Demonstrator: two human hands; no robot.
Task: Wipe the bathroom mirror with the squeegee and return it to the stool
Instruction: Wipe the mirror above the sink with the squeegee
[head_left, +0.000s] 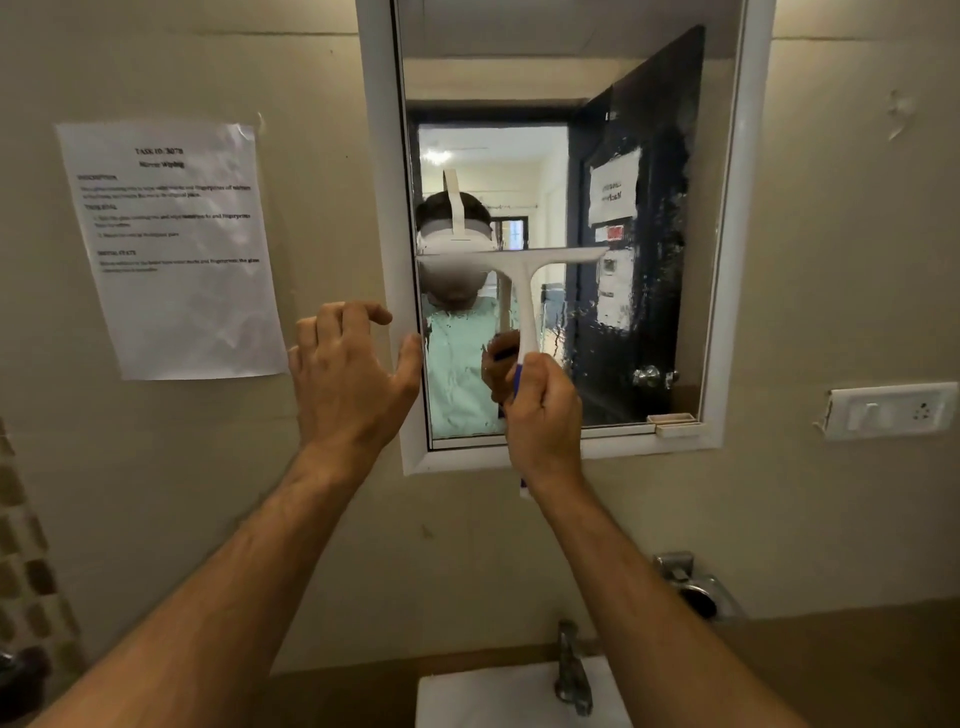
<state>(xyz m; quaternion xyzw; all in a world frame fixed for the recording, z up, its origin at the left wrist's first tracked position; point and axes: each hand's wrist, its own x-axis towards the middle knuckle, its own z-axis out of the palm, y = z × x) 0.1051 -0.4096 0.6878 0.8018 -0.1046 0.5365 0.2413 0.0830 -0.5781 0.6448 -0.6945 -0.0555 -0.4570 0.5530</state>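
White plastic squeegee (519, 270) up on the mirror (649, 322), blade lying level across the left half of the glass at about mid-height, handle hanging straight down so the whole edge can bear evenly. Right hand (543, 415) is wrapped tight around the blue grip at the bottom of that handle, low enough to lever the blade flat. Glass below and to the right of the blade looks streaked and wet, so I'd judge the wiping only partly done. Left hand (348, 374) hovers spread and loosely bent at the white frame (382, 208), thumb just at its edge, probably steadying. A printed sheet (171, 249) hangs on the wall beside it; tap (571, 670) and sink (467, 696) below. No stool in view.
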